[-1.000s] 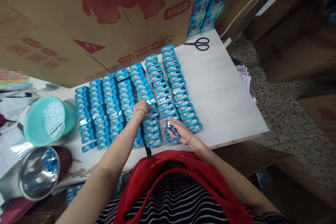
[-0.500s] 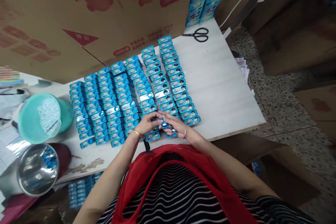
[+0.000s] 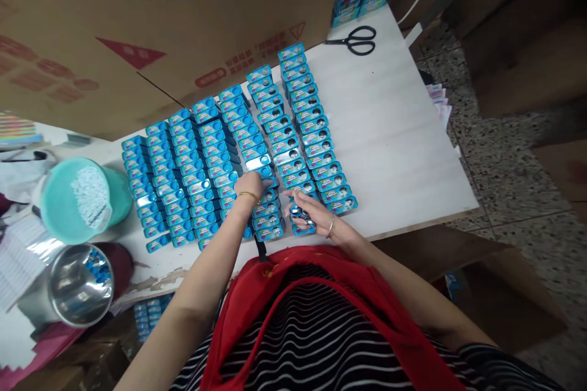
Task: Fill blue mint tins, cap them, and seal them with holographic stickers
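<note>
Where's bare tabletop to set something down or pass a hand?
Free: the white table right of the blue tin rows, from the scissors down to the front edge. Crowded: the rows, where left hand and right hand work, and left by the teal tub and steel bowl.

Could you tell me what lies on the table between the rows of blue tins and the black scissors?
Nothing: in the head view the white table is bare between the rows of blue tins and the black scissors.

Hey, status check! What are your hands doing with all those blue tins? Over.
Left hand reaching into the rows of blue tins. Right hand holding small tins at the near end. Scissors far off, nothing in between.
</note>
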Motion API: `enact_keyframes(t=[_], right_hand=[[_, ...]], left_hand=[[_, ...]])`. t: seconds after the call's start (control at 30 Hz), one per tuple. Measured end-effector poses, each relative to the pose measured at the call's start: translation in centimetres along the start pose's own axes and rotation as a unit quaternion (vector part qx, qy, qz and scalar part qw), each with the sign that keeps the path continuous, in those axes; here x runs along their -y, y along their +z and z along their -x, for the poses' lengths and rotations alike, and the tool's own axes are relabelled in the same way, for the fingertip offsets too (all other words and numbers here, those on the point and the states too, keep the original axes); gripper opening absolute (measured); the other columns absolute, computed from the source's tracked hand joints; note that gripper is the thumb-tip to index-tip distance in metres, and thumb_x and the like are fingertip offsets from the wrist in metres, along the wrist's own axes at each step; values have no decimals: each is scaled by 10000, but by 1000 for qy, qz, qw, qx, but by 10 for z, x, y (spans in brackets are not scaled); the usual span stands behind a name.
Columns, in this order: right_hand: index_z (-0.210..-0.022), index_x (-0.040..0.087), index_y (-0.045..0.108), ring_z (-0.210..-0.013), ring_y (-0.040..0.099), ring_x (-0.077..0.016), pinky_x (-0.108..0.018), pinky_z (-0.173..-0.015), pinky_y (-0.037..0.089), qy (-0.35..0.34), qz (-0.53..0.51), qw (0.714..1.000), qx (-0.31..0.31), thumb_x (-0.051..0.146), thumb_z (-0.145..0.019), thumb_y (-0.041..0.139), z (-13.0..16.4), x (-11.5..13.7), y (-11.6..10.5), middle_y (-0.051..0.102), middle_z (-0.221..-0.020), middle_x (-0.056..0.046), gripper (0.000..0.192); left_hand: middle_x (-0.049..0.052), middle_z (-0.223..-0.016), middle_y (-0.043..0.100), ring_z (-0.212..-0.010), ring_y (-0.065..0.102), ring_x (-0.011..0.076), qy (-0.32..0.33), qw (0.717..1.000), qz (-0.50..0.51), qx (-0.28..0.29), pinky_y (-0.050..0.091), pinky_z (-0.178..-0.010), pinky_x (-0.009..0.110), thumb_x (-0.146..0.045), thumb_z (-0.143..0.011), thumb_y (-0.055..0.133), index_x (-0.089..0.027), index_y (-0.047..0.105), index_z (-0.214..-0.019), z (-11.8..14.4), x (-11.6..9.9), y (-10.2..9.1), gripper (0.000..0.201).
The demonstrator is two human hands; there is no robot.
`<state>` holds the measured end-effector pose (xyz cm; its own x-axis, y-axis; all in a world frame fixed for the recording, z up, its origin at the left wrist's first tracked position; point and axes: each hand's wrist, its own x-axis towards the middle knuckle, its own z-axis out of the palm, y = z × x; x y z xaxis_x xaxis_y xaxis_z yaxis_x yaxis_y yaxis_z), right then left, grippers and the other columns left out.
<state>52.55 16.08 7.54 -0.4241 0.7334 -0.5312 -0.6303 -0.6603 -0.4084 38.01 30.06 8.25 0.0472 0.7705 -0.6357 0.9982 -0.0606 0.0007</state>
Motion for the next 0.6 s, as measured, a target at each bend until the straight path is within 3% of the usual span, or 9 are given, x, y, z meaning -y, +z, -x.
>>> enact_keyframes(t=[0.17,0.27,0.33,0.4,0.43,0.5,0.6], right_hand=[[-1388,285,319,-398,402,-53,-157,-358,230,12,16,1000,18,484,-857,593,-1,5,1,646,-765,18,630],[-1449,315,222,-408,404,-54,-153,-369,235,13,19,1000,15,467,-872,586,1,8,4,646,-770,17,699],[-1457,320,207,-409,403,-56,-153,-366,235,10,19,1000,15,473,-872,589,3,9,6,644,-764,16,716],[-1463,314,204,-399,393,-56,-154,-365,235,16,17,1000,9,483,-859,605,5,8,7,623,-708,29,744],[-1467,309,199,-391,385,-56,-154,-365,233,24,15,1000,3,484,-849,619,6,7,8,603,-668,42,768],[-1470,305,192,-379,378,-57,-154,-365,224,42,9,999,-8,482,-830,644,7,1,9,562,-607,64,803],[-1383,284,341,-380,389,-58,-159,-357,203,52,-1,999,-10,481,-828,640,7,-10,8,591,-646,38,661]], left_hand=[[216,-1053,668,-1020,629,345,-16,999,-38,18,490,-808,378,-519,-742,681,-111,670,-992,-8,-3,-10,478],[149,-971,686,-956,636,285,63,997,42,-34,487,-811,358,-418,-796,648,-147,677,-965,7,-1,-5,320],[86,-928,683,-909,627,220,201,962,181,-27,482,-830,326,-393,-825,611,-181,680,-955,25,2,4,259],[56,-924,668,-881,612,182,318,891,322,36,481,-829,298,-430,-807,618,-186,685,-912,45,5,17,273],[51,-915,658,-854,607,170,341,859,376,71,485,-803,286,-455,-788,631,-179,683,-865,55,6,23,291],[39,-854,633,-749,589,145,323,824,451,117,487,-707,267,-486,-754,651,-163,653,-772,70,10,36,323],[6,-732,593,-615,539,115,251,825,495,108,458,-619,253,-453,-749,642,-161,604,-736,79,17,46,295]])
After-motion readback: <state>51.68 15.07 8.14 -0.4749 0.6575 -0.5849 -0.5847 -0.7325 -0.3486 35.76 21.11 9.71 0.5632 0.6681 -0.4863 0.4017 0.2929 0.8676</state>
